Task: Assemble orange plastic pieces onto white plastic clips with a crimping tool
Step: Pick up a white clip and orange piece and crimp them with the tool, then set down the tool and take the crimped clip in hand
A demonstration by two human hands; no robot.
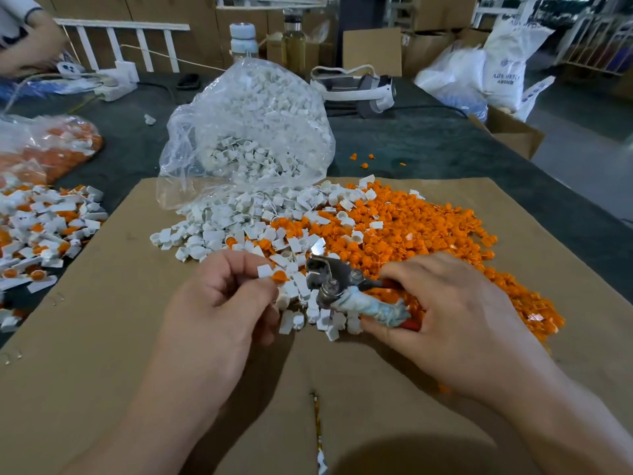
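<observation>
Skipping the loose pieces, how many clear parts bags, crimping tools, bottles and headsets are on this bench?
Clear parts bags: 2 (bag of white clips, bag of orange pieces)
Crimping tool: 1
Bottles: 2 (white-capped bottle, yellow-liquid bottle)
Headset: 1
Total: 6

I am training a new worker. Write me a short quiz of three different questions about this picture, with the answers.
1. True or false: the crimping tool is in the left hand.
2. The clear bag holds mostly: A) orange pieces B) white clips C) screws
3. Fill in: the left hand pinches a white clip with an ______ piece on it.

Key: 1 false, the right hand holds it; 2 B; 3 orange.
</observation>
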